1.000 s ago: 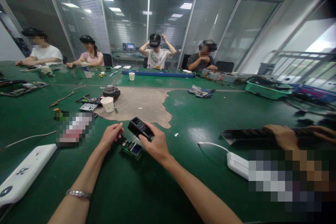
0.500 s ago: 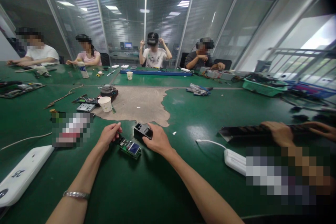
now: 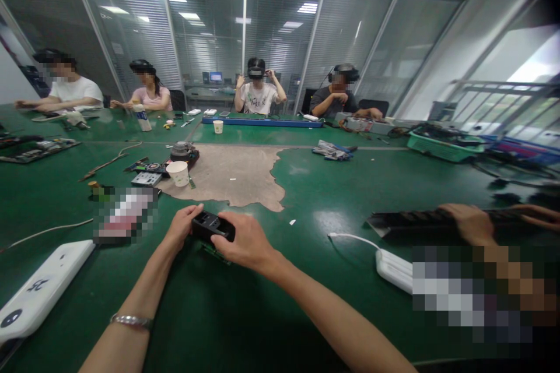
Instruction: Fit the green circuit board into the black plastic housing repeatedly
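Observation:
A black plastic housing [image 3: 210,225] with cut-out openings is gripped by my right hand [image 3: 247,242], thumb on the near side. Just under it shows the edge of a green circuit board [image 3: 215,253]; the housing covers most of the board, including its small screen. My left hand [image 3: 180,228] is closed at the left end of the housing and board, its fingertips pinched together. Whether the housing touches the board cannot be made out.
A paper cup [image 3: 178,174] stands by electronic parts on a brown sheet [image 3: 236,172]. White power banks [image 3: 48,288] lie left and right. A co-worker's hands hold a dark metal strip [image 3: 406,224] at right. Several people sit across the green table.
My right hand has moved left with the black housing, bringing it over the circuit board. The board's screen has gone out of sight beneath it. My left hand has stayed nearly in place.

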The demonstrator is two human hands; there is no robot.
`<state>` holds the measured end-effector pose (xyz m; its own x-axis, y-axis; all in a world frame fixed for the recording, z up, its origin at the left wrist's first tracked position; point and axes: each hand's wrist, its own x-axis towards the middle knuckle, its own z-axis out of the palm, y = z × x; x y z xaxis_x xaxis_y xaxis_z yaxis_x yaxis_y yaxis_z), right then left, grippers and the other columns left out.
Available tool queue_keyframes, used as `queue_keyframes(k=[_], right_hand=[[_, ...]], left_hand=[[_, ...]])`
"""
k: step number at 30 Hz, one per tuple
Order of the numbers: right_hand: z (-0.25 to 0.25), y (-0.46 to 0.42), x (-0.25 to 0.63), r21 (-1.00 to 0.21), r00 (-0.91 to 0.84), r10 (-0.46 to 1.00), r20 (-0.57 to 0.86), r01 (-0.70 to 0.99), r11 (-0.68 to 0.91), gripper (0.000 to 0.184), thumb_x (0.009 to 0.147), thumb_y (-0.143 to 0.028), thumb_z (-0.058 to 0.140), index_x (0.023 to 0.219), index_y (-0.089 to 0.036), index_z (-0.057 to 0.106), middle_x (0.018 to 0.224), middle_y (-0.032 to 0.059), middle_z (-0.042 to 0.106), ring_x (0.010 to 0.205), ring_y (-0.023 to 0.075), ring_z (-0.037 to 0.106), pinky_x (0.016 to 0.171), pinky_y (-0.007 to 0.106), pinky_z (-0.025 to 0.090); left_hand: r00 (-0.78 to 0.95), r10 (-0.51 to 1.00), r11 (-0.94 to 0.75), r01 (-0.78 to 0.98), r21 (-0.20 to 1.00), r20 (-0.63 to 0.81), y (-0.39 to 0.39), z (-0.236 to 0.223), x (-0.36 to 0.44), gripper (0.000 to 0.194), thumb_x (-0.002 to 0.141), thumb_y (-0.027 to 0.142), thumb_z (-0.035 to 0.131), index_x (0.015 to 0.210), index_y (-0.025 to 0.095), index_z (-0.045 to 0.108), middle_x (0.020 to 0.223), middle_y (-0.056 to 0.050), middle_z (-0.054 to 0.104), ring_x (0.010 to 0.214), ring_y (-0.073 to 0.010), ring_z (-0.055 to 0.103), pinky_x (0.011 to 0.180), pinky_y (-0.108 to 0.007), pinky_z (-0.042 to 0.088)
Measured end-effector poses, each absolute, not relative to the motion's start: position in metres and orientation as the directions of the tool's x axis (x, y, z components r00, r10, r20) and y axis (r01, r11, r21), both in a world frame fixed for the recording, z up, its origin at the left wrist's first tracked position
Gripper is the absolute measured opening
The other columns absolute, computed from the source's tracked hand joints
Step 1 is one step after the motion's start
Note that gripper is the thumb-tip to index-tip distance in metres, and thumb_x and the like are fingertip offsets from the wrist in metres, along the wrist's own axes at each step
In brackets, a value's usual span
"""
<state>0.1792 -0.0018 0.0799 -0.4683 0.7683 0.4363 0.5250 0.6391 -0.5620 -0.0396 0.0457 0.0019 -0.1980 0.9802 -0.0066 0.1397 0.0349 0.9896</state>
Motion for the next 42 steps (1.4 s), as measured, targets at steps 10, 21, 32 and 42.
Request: queue_keyframes(k=[10, 21, 32, 42], right_hand=[[0.06, -0.021, 0.179, -0.373, -0.522, 0.758, 0.391, 0.663, 0.649, 0.039, 0.077, -0.035, 0.062, 0.113, -0.021, 0.058, 0.094, 0.009, 0.067, 0.088, 0.0263, 0.061, 0.077, 0.038, 0.049], [0.049, -0.017, 0.184, -0.463, -0.518, 0.762, 0.388, 0.606, 0.647, 0.066, 0.075, -0.045, 0.065, 0.131, -0.015, 0.048, 0.113, 0.0145, 0.064, 0.102, 0.0299, 0.06, 0.087, 0.043, 0.048], [0.06, -0.006, 0.187, -0.65, -0.333, 0.77, 0.544, 0.414, 0.638, 0.045, 0.082, -0.032, 0.06, 0.124, -0.019, 0.055, 0.115, 0.0067, 0.065, 0.1, 0.0207, 0.061, 0.093, 0.035, 0.045], [0.029, 0.032, 0.206, -0.647, -0.235, 0.861, 0.451, 0.578, 0.497, 0.04, 0.08, -0.03, 0.06, 0.118, -0.019, 0.06, 0.107, 0.0075, 0.068, 0.096, 0.0221, 0.062, 0.089, 0.035, 0.046]], left_hand=[[-0.185, 0.983, 0.049, 0.193, 0.98, -0.012, 0.046, 0.004, -0.039, 0.046, 0.074, 0.062, 0.058, 0.069, 0.017, 0.062, 0.051, 0.003, 0.053, 0.04, -0.0087, 0.043, 0.039, -0.019, 0.027], [-0.185, 0.983, 0.048, 0.186, 0.981, -0.013, 0.044, 0.007, -0.037, 0.047, 0.073, 0.063, 0.058, 0.069, 0.016, 0.061, 0.054, 0.002, 0.055, 0.041, -0.0083, 0.045, 0.038, -0.019, 0.027], [-0.181, 0.984, 0.039, 0.202, 0.979, -0.002, 0.046, 0.002, -0.039, 0.046, 0.073, 0.062, 0.059, 0.071, 0.016, 0.062, 0.052, 0.004, 0.052, 0.04, -0.0081, 0.042, 0.038, -0.018, 0.027], [-0.18, 0.983, 0.058, 0.195, 0.979, -0.023, 0.049, -0.001, -0.041, 0.047, 0.076, 0.062, 0.058, 0.07, 0.016, 0.061, 0.061, 0.001, 0.057, 0.044, -0.0076, 0.045, 0.037, -0.018, 0.027]])
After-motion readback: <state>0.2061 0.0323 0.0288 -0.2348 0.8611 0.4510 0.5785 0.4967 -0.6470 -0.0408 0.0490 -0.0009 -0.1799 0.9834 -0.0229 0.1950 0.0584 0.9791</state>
